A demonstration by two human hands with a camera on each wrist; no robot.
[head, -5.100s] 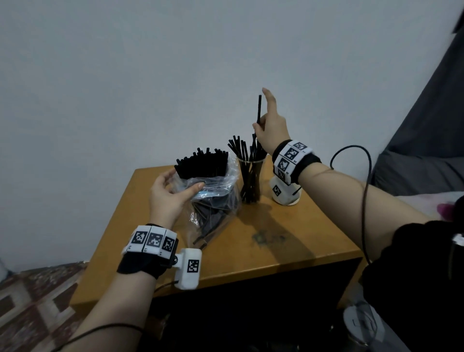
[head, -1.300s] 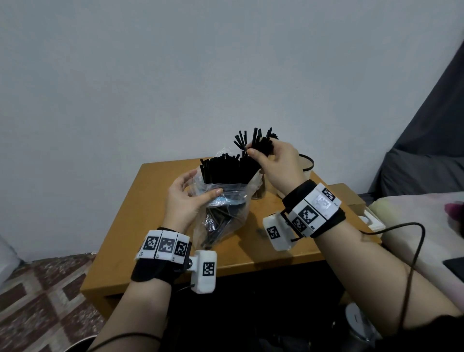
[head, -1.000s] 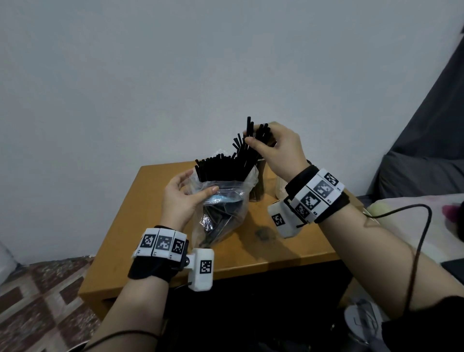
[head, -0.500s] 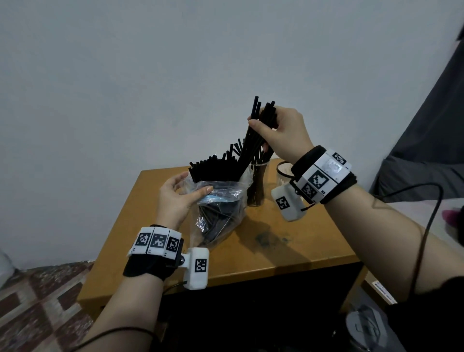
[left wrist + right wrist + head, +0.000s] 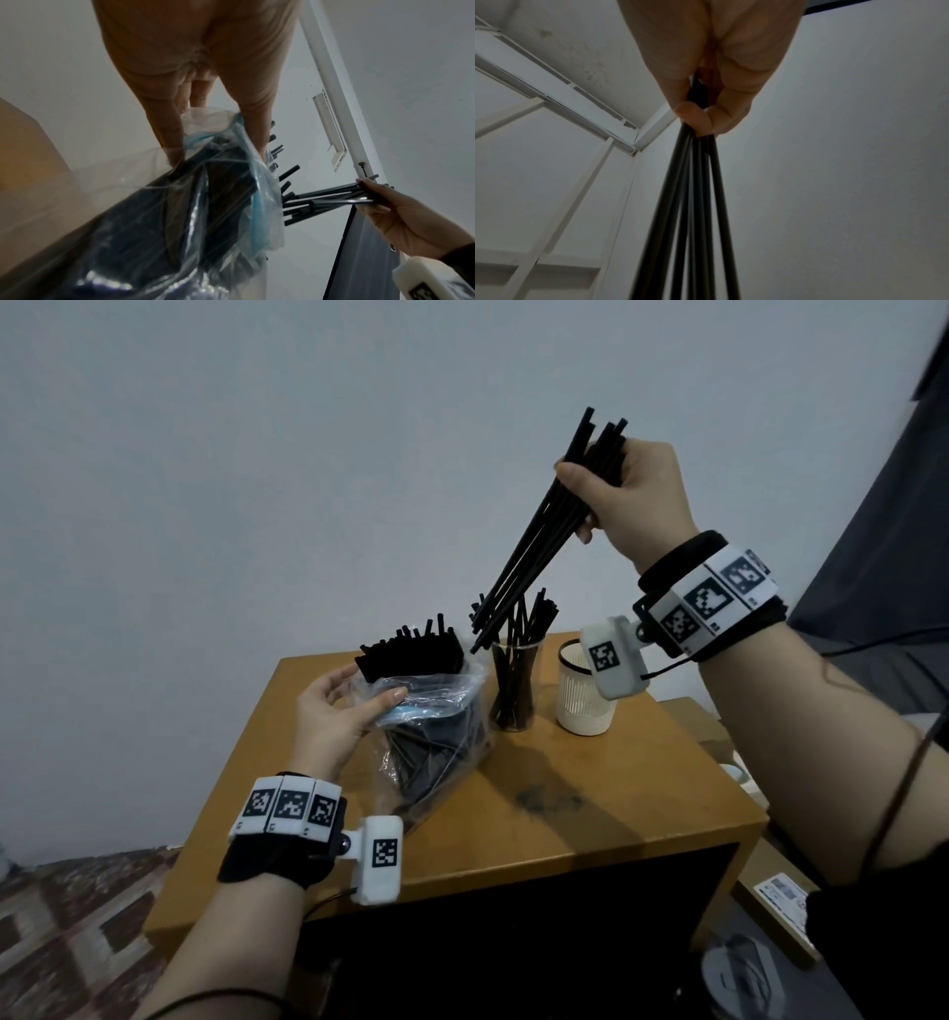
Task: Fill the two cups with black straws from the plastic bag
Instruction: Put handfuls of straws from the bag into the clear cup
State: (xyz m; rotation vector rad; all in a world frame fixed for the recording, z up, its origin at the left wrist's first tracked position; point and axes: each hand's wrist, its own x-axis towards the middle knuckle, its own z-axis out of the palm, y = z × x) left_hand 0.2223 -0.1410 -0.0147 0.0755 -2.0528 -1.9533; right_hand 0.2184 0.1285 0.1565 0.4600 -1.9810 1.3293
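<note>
Since half a second ago my right hand has lifted its bundle of black straws clear of the plastic bag; their lower tips now hang just above the glass cup and beside the bag's mouth, slanting down to the left. My thumb and fingers are curled tight round the upper ends of the bundle, which shows plainly in the right wrist view, where the straws fan out below my fingertips.

My left hand pinches the bag's rim between thumb and fingers, holding it upright on the wooden table with many straws standing in it. The glass cup already holds a loose sheaf of straws. The white ribbed cup, just to its right, looks empty from here, though my wrist camera hides part of its rim.

I judge this to be the carry from bag to cup. Next I need to stand the bundle nearly upright, steer the tips inside one rim, and let go low, so that none spring out or knock the glass over.
</note>
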